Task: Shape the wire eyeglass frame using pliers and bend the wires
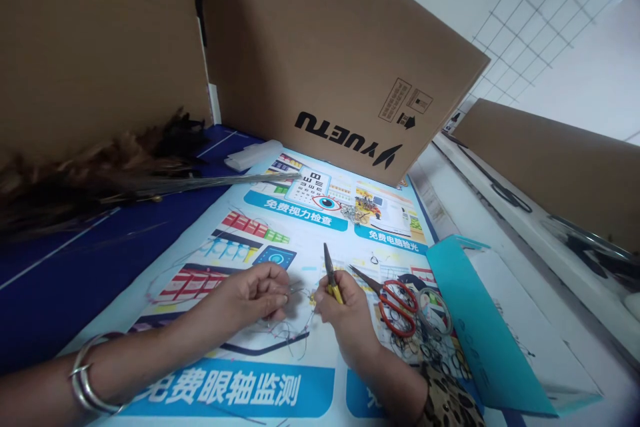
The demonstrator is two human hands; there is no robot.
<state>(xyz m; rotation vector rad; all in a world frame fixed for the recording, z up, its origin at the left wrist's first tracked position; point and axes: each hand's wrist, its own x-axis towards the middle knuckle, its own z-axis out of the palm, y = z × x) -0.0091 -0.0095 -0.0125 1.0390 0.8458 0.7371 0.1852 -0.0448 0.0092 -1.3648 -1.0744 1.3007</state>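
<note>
My left hand (257, 293) rests on a printed poster (300, 227), its fingers pinched on thin wire (287, 330) that trails in loops toward my right hand. My right hand (345, 310) is closed round yellow-handled pliers (330, 273), whose dark jaws point up and away from me. The two hands are a few centimetres apart. Silver bangles (85, 377) circle my left wrist.
Red-handled scissors (395, 303) lie just right of my right hand, among small rings and a wire coil (435, 307). A teal folder (480, 333) lies at the right. A feather duster (100, 177) stretches across the left. Large cardboard boxes (325, 47) stand behind.
</note>
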